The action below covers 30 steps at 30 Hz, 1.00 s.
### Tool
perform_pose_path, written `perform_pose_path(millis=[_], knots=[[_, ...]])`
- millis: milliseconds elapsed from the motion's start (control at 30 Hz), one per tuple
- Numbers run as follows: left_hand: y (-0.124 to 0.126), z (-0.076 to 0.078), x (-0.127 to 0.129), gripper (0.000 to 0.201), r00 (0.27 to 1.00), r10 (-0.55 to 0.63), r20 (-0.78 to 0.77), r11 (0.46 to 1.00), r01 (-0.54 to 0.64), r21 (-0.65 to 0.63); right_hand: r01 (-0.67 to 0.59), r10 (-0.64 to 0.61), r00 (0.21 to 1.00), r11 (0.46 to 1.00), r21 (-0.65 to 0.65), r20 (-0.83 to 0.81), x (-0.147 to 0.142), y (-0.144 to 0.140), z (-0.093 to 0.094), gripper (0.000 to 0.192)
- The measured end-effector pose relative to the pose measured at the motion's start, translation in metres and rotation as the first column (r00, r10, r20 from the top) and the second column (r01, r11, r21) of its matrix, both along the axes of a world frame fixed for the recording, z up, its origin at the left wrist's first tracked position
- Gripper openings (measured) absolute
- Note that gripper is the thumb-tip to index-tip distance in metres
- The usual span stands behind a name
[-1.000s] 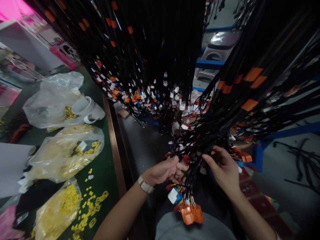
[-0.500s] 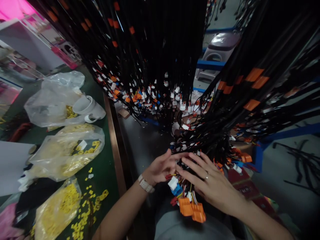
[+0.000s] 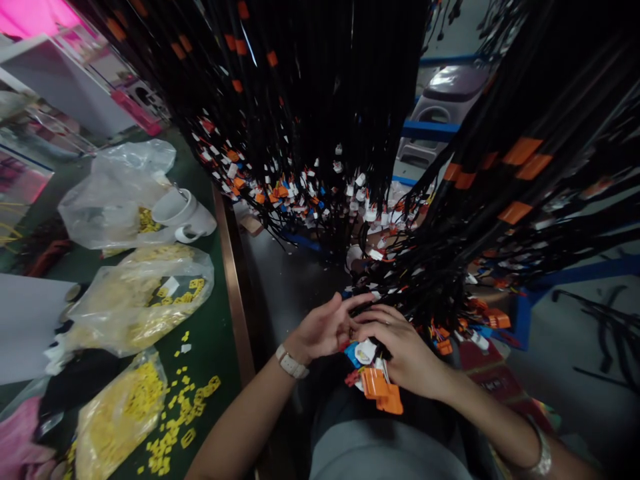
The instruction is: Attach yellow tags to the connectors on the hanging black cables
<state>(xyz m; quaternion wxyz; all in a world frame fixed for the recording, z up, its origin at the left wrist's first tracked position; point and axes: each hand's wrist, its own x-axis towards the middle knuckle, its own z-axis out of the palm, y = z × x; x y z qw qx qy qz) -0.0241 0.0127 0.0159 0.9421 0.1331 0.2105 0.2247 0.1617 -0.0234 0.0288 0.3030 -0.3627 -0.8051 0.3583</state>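
Note:
In the head view, my left hand (image 3: 325, 330) curls its lower fingers at the near end of a wire harness, with the thumb raised and the index finger stretched out. My right hand (image 3: 407, 350) bends its fingers around the same bundle from the right. Below my fingers hang orange connectors (image 3: 383, 389), a white connector (image 3: 365, 351), a blue connector (image 3: 352, 354) and small red plugs (image 3: 352, 378). The harness's black cables (image 3: 430, 273) run up to the right. My fingertips hide exactly what is pinched between them.
Dense black cables (image 3: 310, 80) with connector ends hang ahead. On the green table (image 3: 217, 347) at left lie bags of yellow parts (image 3: 143, 300), scattered yellow pieces (image 3: 167, 427) and a white mug (image 3: 187, 213). A blue frame (image 3: 523, 317) stands at right, with a stool (image 3: 445, 100) behind.
My right hand's spread fingers have curled in around the harness. The white connector has turned its face up and the orange connectors have risen slightly. My left hand stays nearly in place.

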Motion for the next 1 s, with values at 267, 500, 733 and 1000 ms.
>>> perform_pose_path(millis=[267,500,733,1000], knots=[[0.003,0.004,0.000,0.062,0.993,0.036,-0.108,0.995,-0.026,0.095,0.006,-0.303,0.856,0.816,-0.578,-0.418,0.011,0.007,-0.007,0.028],[0.002,0.011,0.005,0.051,0.870,0.111,-0.481,0.947,0.055,0.318,-0.202,-0.472,0.686,0.607,-0.768,-0.553,0.026,0.019,-0.017,0.042],[0.011,0.082,-0.047,0.044,0.354,0.530,-0.770,0.441,0.661,0.607,-0.241,-0.501,0.657,0.568,-0.787,-0.564,0.032,0.020,-0.013,0.047],[0.047,0.097,-0.207,0.045,-0.779,0.489,-0.392,0.820,0.564,-0.098,-0.259,-0.519,0.644,0.544,-0.798,-0.563,0.033,0.019,-0.014,0.047]])
